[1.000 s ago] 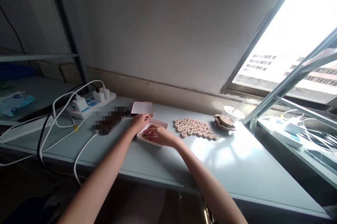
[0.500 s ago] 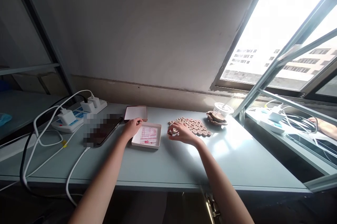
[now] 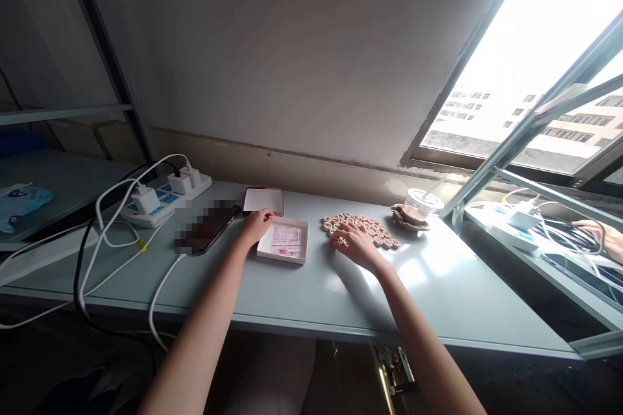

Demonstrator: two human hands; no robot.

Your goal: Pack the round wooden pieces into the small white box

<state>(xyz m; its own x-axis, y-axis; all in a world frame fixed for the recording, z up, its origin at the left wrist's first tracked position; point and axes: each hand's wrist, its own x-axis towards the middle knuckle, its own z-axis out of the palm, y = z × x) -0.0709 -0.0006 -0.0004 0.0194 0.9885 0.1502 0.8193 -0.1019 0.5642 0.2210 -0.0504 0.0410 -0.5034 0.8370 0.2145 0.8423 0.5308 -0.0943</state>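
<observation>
Wooden Chinese chess pieces (image 3: 372, 231), round and marked with characters, lie flat in rows right of the middle of the desk. My right hand (image 3: 355, 243) is over the left front of this group, its fingers stretched out and touching pieces; some pieces are hidden under it. To the left sits a shallow white box (image 3: 306, 249) with a red-lined grid sheet (image 3: 286, 236) inside. My left hand (image 3: 257, 225) is closed at the box's far left corner, its fingers curled on the rim. Behind it lies the box lid (image 3: 264, 199), its white inside facing up.
A phone (image 3: 214, 230) lies left of the box, near a power strip (image 3: 165, 201) with white plugs and cables. A clear lidded cup (image 3: 423, 201) and a brown carved holder (image 3: 409, 217) stand at the back right. Another hand (image 3: 591, 231) shows at the far right.
My right hand has flattened from a pinch beside the pieces to fingers laid on them. My left hand stays at the box corner. The whole view has shifted slightly.
</observation>
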